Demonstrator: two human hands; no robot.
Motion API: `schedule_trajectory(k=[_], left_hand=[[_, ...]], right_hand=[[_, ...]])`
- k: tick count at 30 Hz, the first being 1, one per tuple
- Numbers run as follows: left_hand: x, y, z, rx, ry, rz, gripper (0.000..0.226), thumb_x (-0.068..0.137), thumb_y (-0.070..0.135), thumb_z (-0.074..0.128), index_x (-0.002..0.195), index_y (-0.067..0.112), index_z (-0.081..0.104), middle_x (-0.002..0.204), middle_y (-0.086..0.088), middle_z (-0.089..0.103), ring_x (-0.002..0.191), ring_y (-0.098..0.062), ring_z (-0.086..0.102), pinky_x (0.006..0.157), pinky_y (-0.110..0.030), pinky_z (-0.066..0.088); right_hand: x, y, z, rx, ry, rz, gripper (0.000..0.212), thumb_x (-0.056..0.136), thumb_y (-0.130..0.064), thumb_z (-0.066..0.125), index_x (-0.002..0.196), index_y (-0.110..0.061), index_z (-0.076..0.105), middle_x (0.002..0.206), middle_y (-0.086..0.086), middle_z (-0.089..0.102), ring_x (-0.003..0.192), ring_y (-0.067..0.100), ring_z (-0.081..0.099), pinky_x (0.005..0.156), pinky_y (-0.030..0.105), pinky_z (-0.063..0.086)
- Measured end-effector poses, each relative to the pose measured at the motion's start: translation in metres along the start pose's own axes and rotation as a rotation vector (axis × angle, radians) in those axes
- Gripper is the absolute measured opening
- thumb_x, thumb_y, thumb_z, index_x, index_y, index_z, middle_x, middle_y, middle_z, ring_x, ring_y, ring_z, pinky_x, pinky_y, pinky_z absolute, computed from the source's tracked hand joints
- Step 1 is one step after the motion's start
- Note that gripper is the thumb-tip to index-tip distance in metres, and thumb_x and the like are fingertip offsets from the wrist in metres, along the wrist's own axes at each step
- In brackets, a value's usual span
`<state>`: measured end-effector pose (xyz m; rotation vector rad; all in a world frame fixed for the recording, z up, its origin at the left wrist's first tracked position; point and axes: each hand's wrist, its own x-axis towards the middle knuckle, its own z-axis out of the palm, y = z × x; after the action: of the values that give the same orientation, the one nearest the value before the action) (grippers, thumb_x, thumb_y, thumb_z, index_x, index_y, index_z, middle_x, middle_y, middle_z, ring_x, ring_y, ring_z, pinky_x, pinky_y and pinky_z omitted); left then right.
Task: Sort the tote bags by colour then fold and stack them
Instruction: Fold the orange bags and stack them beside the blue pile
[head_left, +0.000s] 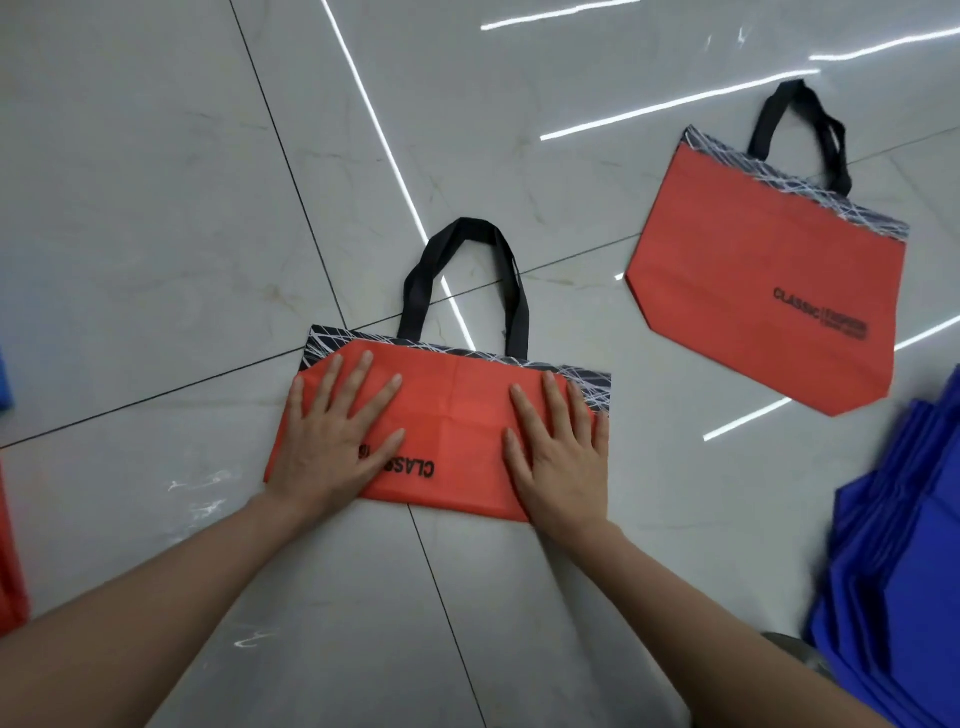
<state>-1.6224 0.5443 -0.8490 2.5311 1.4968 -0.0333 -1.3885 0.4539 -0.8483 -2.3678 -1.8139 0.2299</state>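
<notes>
On the tiled floor, a folded orange tote bag is pressed flat by the left hand and right hand, fingers splayed; light, limp cloth is judged best taken at its edges.

On the folded red bag, black print runs under the left hand; only "CLAS" reads, upside down, rest covered. The right hand lies flat over the bag's right end, hiding the near corner there. On the second red bag, "CLASSIC" is legible; the boxed small print beside it is too fine to read. The blue stack at right is blurred and cut by right and bottom edges; bag count cannot be told. A grey object at its near-left foot is mostly hidden, unidentifiable. At the left edge, a red fabric strip and a blue sliver, both cut off, kind unclear. Both forearms are cut by the bottom edge
</notes>
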Motion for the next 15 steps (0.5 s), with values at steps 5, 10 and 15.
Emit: schedule_trajectory(k=[5,10,15], left_hand=[[0.001,0.0,-0.003,-0.025,0.011,-0.01,0.068,0.085,0.068,0.021,0.144,0.036,0.029,0.156,-0.001,0.019,0.144,-0.024,0.011,0.111,-0.055,0.006],[0.014,0.01,-0.013,-0.008,0.004,-0.081,0.076,0.081,0.073,0.016,0.145,0.033,0.03,0.157,-0.006,0.017,0.144,-0.027,0.012,0.11,-0.059,0.007],[0.012,0.012,-0.003,0.04,-0.072,-0.115,0.091,0.069,0.084,-0.006,0.148,0.039,0.005,0.159,-0.004,-0.001,0.146,-0.024,-0.003,0.111,-0.059,0.003]], right_hand=[[0.068,-0.017,-0.024,0.312,0.152,0.344,0.046,0.092,-0.043,0.048,0.122,-0.008,0.054,0.122,0.014,0.053,0.109,0.034,0.048,0.093,0.04,0.034],[0.131,-0.035,-0.038,0.335,-0.098,0.369,0.055,0.086,-0.04,0.059,0.127,-0.008,0.039,0.124,0.015,0.049,0.113,0.035,0.048,0.091,0.041,0.036],[0.155,-0.046,-0.036,0.4,-0.243,0.386,0.025,0.082,-0.018,0.052,0.106,-0.01,0.052,0.106,0.01,0.06,0.105,0.032,0.053,0.085,0.037,0.04]])
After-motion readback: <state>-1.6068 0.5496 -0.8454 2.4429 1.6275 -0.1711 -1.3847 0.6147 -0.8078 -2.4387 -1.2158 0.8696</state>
